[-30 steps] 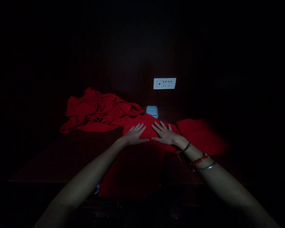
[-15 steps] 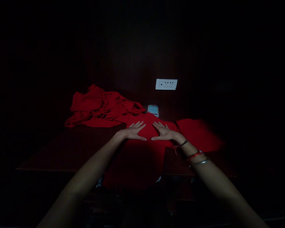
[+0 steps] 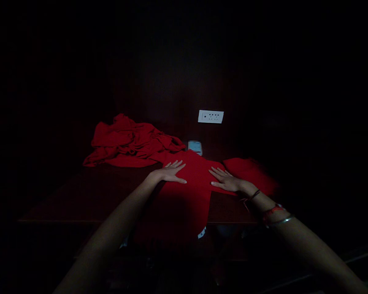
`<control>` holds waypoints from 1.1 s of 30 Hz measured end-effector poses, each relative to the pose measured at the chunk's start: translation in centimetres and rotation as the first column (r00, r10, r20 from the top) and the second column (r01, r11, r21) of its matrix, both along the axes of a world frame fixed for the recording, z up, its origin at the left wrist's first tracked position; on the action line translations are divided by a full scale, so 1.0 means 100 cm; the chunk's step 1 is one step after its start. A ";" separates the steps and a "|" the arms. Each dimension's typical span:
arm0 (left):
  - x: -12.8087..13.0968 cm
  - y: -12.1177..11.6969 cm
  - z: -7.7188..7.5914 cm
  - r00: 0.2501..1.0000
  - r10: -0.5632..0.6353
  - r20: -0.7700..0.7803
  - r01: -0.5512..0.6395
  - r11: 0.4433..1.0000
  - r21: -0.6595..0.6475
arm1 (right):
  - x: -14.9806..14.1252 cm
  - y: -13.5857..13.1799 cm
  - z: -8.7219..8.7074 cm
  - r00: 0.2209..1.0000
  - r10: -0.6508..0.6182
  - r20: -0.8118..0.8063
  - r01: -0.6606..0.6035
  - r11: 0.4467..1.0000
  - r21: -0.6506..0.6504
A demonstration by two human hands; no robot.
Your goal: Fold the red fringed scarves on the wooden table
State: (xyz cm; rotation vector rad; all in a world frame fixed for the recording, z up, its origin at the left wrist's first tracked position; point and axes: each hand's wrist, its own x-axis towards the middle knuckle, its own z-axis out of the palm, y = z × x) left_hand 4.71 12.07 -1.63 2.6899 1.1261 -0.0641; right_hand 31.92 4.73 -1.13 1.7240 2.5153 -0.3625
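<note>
A red garment point(image 3: 193, 196) lies spread on the dark table, its lower part hanging past the front edge. Flat on its left upper side rests my left hand point(image 3: 171, 172), fingers spread, with a ring on one finger. My right hand point(image 3: 225, 179) is also open and flat, over the part that stretches right like a sleeve. Neither hand grips the fabric. A small white tag point(image 3: 202, 232) shows at the garment's lower right edge. Bracelets circle my right wrist and forearm.
Crumpled red cloth point(image 3: 129, 141) is heaped at the back left, touching the spread garment. A pale rectangular item point(image 3: 195, 148), blurred out, sits behind the garment. A white wall socket point(image 3: 211, 116) is above it. The table's front edge point(image 3: 58, 221) shows faintly; the surroundings are very dark.
My right hand has slid right across the cloth, away from my left hand, which stays nearly in place. The view has shifted slightly, and the white tag shows more.
</note>
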 end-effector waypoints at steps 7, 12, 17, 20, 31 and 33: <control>0.008 -0.002 -0.008 0.994 0.062 0.095 -0.073 0.991 0.108 | -0.049 0.012 0.002 0.993 0.042 -0.106 -0.023 0.984 0.179; 0.006 0.002 -0.013 0.995 0.094 0.018 -0.095 0.993 0.075 | -0.024 0.013 -0.013 0.999 -0.040 0.011 0.037 0.983 0.181; 0.006 0.003 -0.010 0.996 0.087 -0.001 -0.086 0.994 0.065 | 0.068 -0.005 -0.011 0.889 -0.363 0.280 0.271 0.908 0.320; 0.007 0.001 -0.008 0.996 0.088 -0.008 -0.088 0.995 0.051 | 0.099 -0.018 0.001 0.787 -0.485 0.381 0.338 0.856 0.391; 0.002 -0.001 -0.011 0.999 0.026 0.034 -0.030 0.990 0.136 | -0.044 -0.005 0.002 0.997 -0.035 0.069 0.009 0.937 0.348; 0.002 0.000 -0.010 0.999 0.034 0.008 -0.035 0.994 0.102 | -0.050 -0.005 -0.007 0.999 -0.004 0.043 -0.008 0.967 0.255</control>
